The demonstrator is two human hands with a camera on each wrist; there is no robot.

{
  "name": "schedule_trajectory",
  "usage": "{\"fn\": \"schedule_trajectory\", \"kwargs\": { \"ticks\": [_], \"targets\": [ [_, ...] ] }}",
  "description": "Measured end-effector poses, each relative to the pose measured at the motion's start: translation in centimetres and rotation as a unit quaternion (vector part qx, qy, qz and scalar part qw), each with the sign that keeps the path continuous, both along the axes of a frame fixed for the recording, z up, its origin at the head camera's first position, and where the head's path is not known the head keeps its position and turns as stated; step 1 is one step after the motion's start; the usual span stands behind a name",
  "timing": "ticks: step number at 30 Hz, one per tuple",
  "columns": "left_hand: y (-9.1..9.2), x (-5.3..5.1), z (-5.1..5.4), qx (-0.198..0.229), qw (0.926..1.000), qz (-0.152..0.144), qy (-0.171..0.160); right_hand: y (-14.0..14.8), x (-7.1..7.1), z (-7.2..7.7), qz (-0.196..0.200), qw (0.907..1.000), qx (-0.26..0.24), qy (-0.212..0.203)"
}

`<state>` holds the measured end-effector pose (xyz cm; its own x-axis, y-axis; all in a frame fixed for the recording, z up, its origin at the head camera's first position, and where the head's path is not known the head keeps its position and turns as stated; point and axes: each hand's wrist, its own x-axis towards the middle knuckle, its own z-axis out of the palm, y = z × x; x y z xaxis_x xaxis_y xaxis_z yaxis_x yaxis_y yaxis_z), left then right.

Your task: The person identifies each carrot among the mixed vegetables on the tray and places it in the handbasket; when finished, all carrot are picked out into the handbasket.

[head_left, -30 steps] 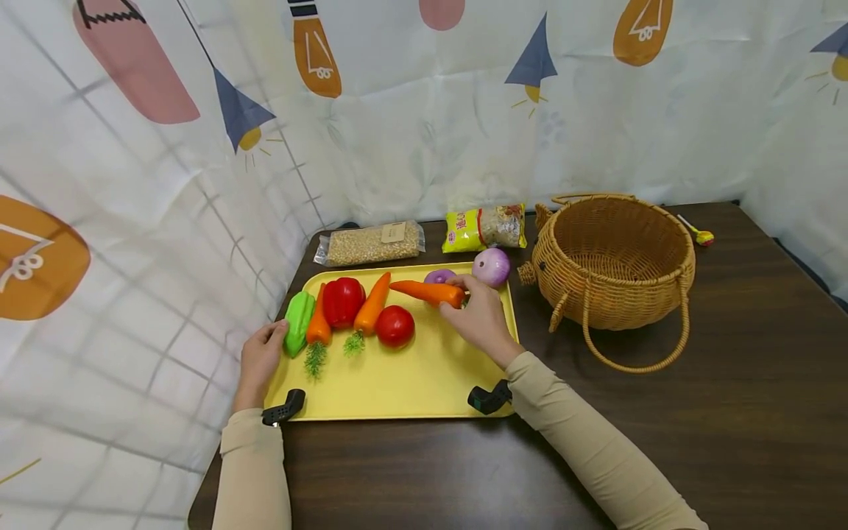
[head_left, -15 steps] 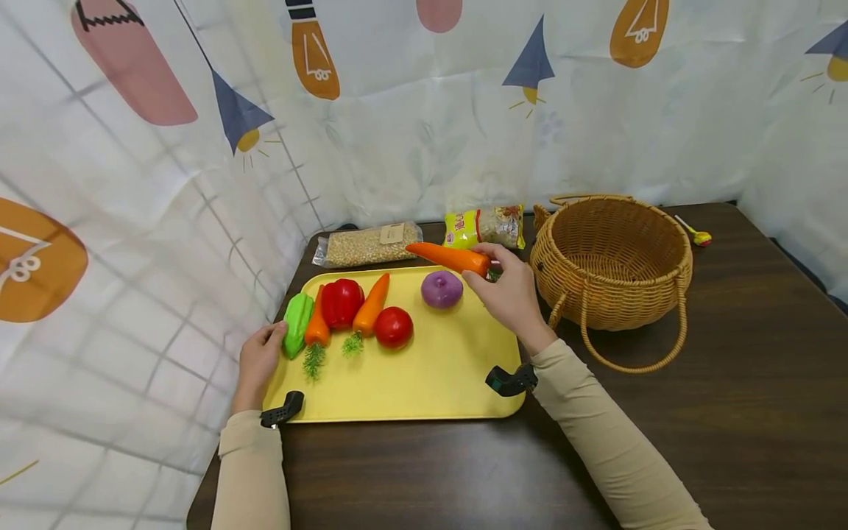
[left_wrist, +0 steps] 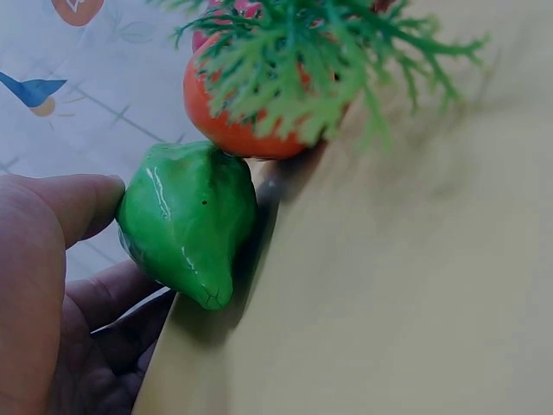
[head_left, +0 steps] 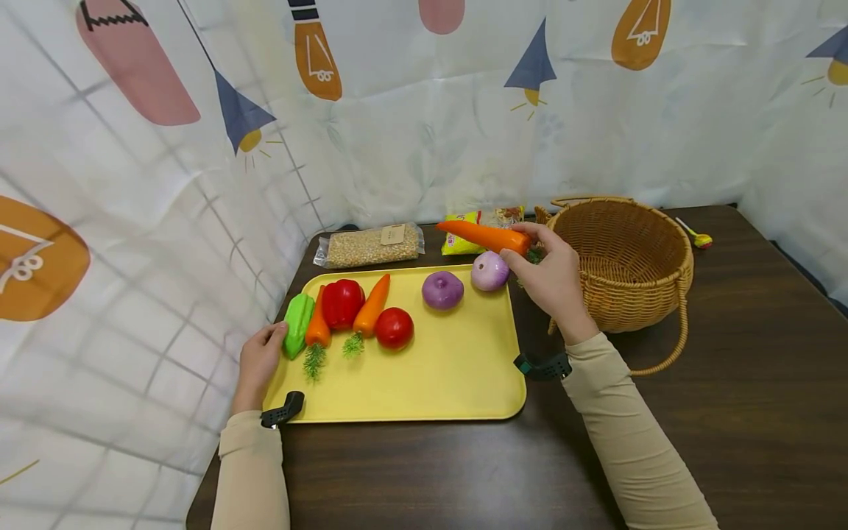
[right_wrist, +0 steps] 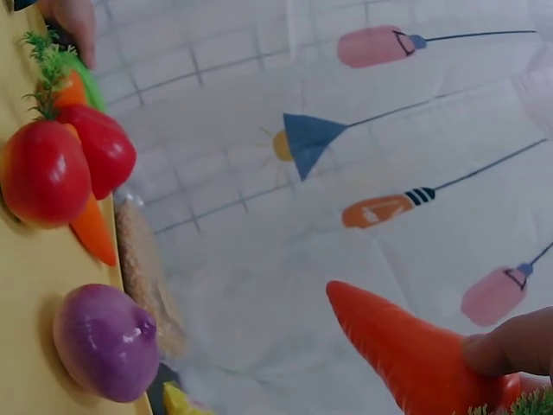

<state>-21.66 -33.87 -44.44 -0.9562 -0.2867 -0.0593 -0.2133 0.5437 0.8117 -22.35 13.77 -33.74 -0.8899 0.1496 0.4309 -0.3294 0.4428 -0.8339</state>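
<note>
My right hand (head_left: 550, 276) pinches an orange carrot (head_left: 486, 235) near its leafy end, in the air over the tray's back right corner, beside the wicker basket (head_left: 616, 294). In the right wrist view, the thumb presses on the carrot (right_wrist: 406, 350). My left hand (head_left: 258, 364) is at the left rim of the yellow tray (head_left: 411, 383), holding a green ridged star fruit (head_left: 299, 325). The left wrist view has the thumb against the star fruit (left_wrist: 190, 220) and a finger passing behind it; the other fingertips are hidden.
On the tray lie two more carrots (head_left: 373, 305), a red bell pepper (head_left: 342, 303), a tomato (head_left: 394, 328) and two purple onions (head_left: 442, 290). Behind it are a bag of grain (head_left: 371, 246) and a yellow packet (head_left: 460, 243). A lollipop (head_left: 702, 239) lies right of the basket.
My right hand has lifted the carrot from above the onions and carried it right and back, towards the basket. My left hand has stayed in place.
</note>
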Motion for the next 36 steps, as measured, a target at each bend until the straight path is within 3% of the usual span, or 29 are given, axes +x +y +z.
{"fn": "schedule_trajectory", "kwargs": {
  "ticks": [18, 36],
  "targets": [
    [-0.2, 0.0, 0.0, 0.008, 0.9999, -0.006, -0.010, 5.8, 0.1, 0.9, -0.059, 0.9959, -0.052, -0.045],
    [-0.1, 0.1, 0.0, 0.003, 1.0000, -0.002, 0.001, 10.7, -0.1, 0.3, -0.114, 0.9831, -0.132, -0.057]
  ]
}}
